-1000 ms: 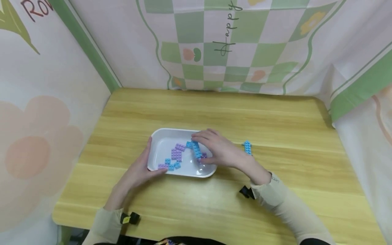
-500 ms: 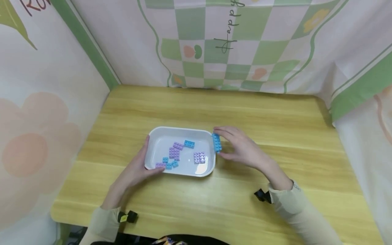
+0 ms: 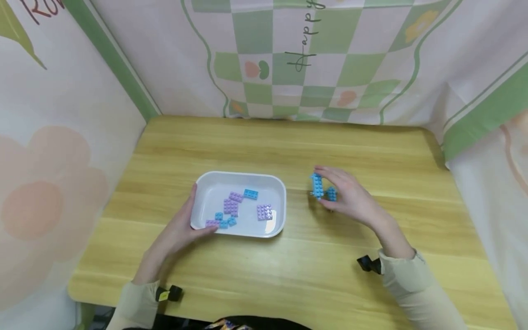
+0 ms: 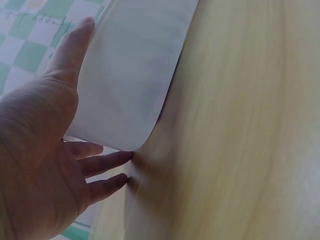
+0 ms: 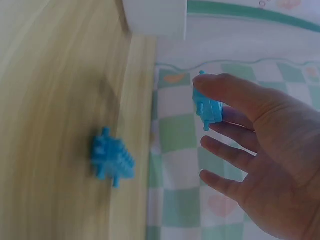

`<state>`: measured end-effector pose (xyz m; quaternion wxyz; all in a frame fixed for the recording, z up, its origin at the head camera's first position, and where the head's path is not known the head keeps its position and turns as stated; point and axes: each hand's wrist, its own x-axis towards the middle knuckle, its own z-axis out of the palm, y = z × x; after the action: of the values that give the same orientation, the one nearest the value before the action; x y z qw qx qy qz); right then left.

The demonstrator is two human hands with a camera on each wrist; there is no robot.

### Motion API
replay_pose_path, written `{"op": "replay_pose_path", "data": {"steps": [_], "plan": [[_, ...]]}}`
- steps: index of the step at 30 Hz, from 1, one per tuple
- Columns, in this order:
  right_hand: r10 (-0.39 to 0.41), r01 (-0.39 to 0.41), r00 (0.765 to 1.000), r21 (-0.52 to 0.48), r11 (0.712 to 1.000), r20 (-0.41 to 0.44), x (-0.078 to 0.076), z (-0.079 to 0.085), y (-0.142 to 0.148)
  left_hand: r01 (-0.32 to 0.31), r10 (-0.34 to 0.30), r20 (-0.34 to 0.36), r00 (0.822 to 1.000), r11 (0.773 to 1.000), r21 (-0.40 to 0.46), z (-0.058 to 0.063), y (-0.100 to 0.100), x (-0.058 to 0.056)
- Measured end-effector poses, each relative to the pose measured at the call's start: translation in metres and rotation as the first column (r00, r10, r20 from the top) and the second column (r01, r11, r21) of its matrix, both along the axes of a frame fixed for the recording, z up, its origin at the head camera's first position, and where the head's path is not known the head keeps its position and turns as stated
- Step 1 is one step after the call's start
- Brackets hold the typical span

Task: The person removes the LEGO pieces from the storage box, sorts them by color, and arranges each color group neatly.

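Observation:
My left hand holds the left end of a white plastic tray, thumb over the near rim and fingers along the outer side and beneath. In the tray lie purple building bricks and blue building bricks. To the right of it, my right hand pinches a long blue building brick between thumb and fingertips. The right wrist view shows small pegs sticking out from this held blue brick. A similar pegged blue brick sits on the table just beside the hand.
The wooden table reaches to a checkered curtain at the back. More curtain hangs on the left and right sides. The tray's white end wall shows at the top of the right wrist view.
My right hand has lifted the long blue brick out of the tray and carried it right, close to the blue brick on the table. My left hand stays at the tray.

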<state>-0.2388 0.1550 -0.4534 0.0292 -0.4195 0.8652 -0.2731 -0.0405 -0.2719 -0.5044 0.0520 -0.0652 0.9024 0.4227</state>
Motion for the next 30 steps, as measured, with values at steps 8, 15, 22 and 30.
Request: {"op": "replay_pose_path", "data": {"steps": [8,15,22,30], "plan": [[-0.040,0.041,0.999,-0.036,0.998,0.024,-0.004,-0.010,0.024,0.003,-0.004,0.008,1.000,1.000,0.013,-0.003,-0.002,0.001],[-0.092,0.092,0.994,0.012,0.996,0.055,-0.006,-0.014,0.048,0.007,-0.007,-0.003,1.000,1.000,0.011,-0.002,-0.004,0.002],[-0.144,0.126,0.977,0.119,0.985,0.158,-0.005,-0.017,0.064,0.006,-0.006,-0.006,1.000,1.000,0.004,0.000,-0.005,0.002],[-0.159,0.117,0.961,0.189,0.975,0.228,-0.005,-0.027,0.074,0.003,-0.003,0.013,1.000,1.000,-0.005,0.001,-0.003,0.002]]}}
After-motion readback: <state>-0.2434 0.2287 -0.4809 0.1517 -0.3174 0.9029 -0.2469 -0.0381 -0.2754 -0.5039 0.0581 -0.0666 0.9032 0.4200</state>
